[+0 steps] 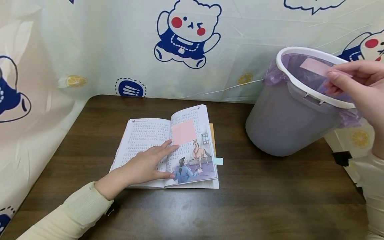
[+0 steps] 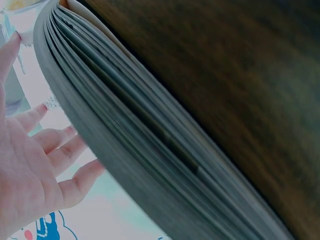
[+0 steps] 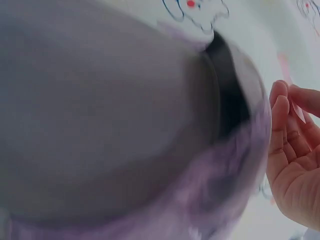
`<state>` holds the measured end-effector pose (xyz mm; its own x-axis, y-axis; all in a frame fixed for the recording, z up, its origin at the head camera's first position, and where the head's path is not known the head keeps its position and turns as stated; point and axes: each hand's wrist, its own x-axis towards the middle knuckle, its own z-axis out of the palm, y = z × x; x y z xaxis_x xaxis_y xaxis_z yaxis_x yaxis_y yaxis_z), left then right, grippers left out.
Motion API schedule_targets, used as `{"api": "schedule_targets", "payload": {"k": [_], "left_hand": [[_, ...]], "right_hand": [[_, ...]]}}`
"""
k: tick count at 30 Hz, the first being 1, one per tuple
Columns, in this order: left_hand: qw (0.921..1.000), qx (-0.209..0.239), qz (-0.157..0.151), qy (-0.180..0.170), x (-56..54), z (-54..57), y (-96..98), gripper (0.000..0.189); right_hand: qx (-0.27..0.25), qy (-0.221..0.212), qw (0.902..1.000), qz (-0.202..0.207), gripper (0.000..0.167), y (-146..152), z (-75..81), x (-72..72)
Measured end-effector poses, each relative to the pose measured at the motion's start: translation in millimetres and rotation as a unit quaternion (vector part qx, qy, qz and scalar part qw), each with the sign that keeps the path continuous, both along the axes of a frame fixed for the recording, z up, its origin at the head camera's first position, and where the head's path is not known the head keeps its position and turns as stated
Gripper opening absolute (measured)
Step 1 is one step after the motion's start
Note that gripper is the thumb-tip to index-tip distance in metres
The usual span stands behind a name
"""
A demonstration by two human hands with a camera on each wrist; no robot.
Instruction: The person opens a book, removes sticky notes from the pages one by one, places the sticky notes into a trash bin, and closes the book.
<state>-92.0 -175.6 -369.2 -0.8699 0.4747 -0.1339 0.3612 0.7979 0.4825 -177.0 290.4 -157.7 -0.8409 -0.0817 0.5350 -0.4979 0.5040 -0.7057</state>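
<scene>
An open book (image 1: 145, 136) lies on the table, its right page printed with a horse and a person in blue. My left hand (image 1: 147, 166) rests on it across the inner fold, fingers spread and straight. Just beyond those fingertips, a pink sticky note (image 1: 184, 132) covers some text of the right page. My right hand (image 1: 360, 83) pinches another pink sticky note (image 1: 315, 66) between thumb and fingers, over the mouth of a grey trash bin (image 1: 288, 120). In the right wrist view, the bin's wall fills most of the picture beside the pinching fingers (image 3: 280, 107).
A purple bag (image 1: 274, 75) lines the bin and hangs over its white rim (image 1: 300, 83). From the book's right edge sticks a pale blue tab (image 1: 219, 161). Bear-print sheeting (image 1: 120, 43) stands behind and left of the dark wooden table (image 1: 255, 196).
</scene>
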Motion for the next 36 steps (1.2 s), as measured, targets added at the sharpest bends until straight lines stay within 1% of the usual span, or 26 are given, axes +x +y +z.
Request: {"api": "schedule_targets", "payload": {"k": [2,3,4,6,9,11,14,16,18,22,26,32,36], "left_hand": [[1.0000,-0.001,-0.001,0.000,0.2,-0.1,0.3,0.093],[1.0000,-0.001,0.000,0.000,0.3,0.0,0.4,0.093],[1.0000,-0.001,-0.001,0.000,0.4,0.1,0.5,0.093],[1.0000,-0.002,0.000,-0.001,0.5,0.6,0.6,0.093],[1.0000,-0.004,-0.001,-0.001,0.2,1.3,0.2,0.093],[1.0000,-0.005,-0.001,0.000,-0.5,1.3,0.0,0.093],[1.0000,-0.004,-0.003,0.002,-1.5,0.8,-0.1,0.092],[1.0000,-0.004,-0.004,0.002,-2.0,-0.1,0.0,0.093],[1.0000,-0.004,-0.004,0.001,-2.1,-0.6,0.3,0.094],[1.0000,-0.005,-0.004,-0.002,-2.0,-0.3,0.8,0.095],[1.0000,-0.007,-0.001,-0.005,-2.0,0.3,1.5,0.095],[1.0000,-0.006,-0.001,-0.002,-1.3,0.9,1.5,0.093],[1.0000,-0.005,0.000,-0.004,-1.0,1.3,1.7,0.092]], "right_hand": [[0.000,-0.014,0.9997,-0.020,0.027,11,1.1,-2.4],[-0.008,-0.019,0.9996,-0.021,0.028,16,1.5,-4.7],[-0.027,-0.025,0.9992,-0.014,0.027,22,1.2,-7.4],[-0.042,-0.034,0.9985,-0.005,0.029,32,1.0,-13.1],[-0.051,-0.042,0.9978,0.002,0.032,42,-0.3,-21.7],[-0.027,-0.045,0.9984,-0.018,0.036,46,-0.9,-24.5],[-0.028,-0.054,0.9978,-0.026,0.039,50,-3.7,-27.3],[-0.037,-0.054,0.9976,-0.022,0.040,51,-6.6,-28.3],[-0.051,-0.058,0.9970,-0.007,0.042,52,-8.8,-30.2],[-0.024,-0.085,0.9960,-0.017,0.047,54,-9.3,-33.4],[0.026,-0.108,0.9931,-0.038,0.052,56,-8.8,-35.4],[0.066,-0.127,0.9879,-0.059,0.058,58,-8.2,-38.1],[0.076,-0.133,0.9863,-0.061,0.060,57,-7.7,-37.8]]}}
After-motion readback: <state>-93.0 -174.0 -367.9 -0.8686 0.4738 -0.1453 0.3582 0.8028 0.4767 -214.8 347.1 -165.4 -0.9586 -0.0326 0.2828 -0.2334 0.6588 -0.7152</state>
